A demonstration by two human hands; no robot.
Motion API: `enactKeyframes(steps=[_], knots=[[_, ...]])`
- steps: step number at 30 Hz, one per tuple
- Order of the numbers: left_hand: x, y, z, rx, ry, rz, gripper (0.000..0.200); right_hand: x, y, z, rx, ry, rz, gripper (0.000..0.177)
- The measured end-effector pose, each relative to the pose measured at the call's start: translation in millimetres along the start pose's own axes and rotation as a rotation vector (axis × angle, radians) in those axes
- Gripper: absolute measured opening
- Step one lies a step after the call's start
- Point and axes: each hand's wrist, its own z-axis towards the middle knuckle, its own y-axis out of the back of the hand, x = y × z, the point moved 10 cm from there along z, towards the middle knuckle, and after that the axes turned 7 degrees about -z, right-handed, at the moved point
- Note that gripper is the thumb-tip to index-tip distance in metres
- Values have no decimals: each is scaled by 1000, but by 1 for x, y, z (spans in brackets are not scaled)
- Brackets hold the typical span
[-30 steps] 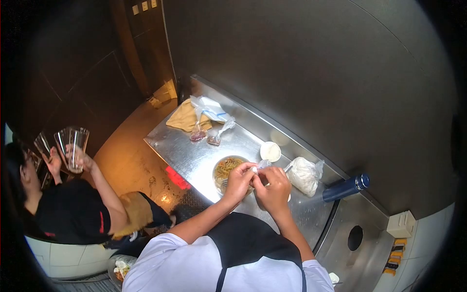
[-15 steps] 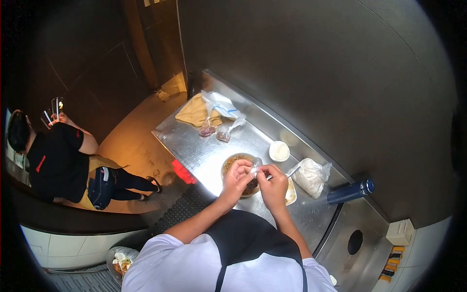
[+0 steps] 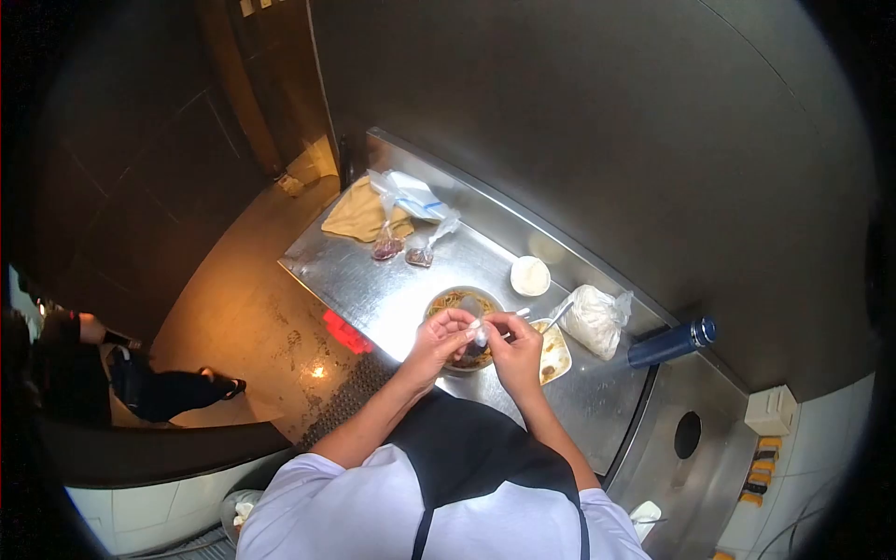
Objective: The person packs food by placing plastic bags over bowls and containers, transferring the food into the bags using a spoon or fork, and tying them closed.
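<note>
Over a round metal bowl (image 3: 501, 303) of noodles, my left hand (image 3: 437, 343) and my right hand (image 3: 515, 353) meet. The fingertips of both pinch a small clear plastic bag (image 3: 478, 333); its contents are hard to make out. Just right of my right hand lies a white dish (image 3: 558, 362) with brown food traces and a utensil leaning across its edge. Behind the bowl stands a round white tub (image 3: 530, 276).
A plastic bag of white food (image 3: 595, 322) and a blue bottle (image 3: 672, 343) are at the right of the steel counter (image 3: 373, 289). Small tied bags (image 3: 419, 254) and a tan cloth (image 3: 359, 219) lie at the far left. Another person (image 3: 173, 392) is on the floor area to the left.
The other person has moved further left and partly out of view. My head view has shifted slightly. Both hands still pinch the small bag over the bowl, now slightly lower.
</note>
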Motion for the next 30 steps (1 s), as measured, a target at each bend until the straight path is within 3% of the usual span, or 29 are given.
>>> enactKeyframes(steps=[4, 7, 8, 12, 16, 19, 20, 23, 25, 30], knots=[[-12, 1, -3, -68, -41, -14, 25, -10, -9, -8, 73, -155, 75, 15], [-16, 12, -3, -140, -62, -2, 29, 26, -14, -15, 48, -13, 72, 16], [-15, 14, -3, -130, -61, -6, 29, 55, -15, -14, 25, 103, -61, 16], [-19, 31, -6, -102, -130, 111, 28, 69, -33, -15, 31, 385, -413, 21], [-51, 31, -14, -42, -280, 309, 27, 101, -50, -8, 48, 482, -368, 21], [-28, 60, -18, -106, -105, 342, 28, 87, -76, 9, 220, 353, -263, 18], [-40, 65, -18, -138, -217, 598, 29, 89, -79, 15, 179, 372, -266, 10], [-71, 61, -18, -144, -556, 1098, 30, 84, -80, 34, 102, 261, -108, 10], [-92, 65, -9, -89, -664, 1183, 28, 60, -97, 31, 95, -62, 275, 11], [-123, 57, 21, 76, -956, 1265, 24, 65, -95, 31, -3, -132, 494, 12]])
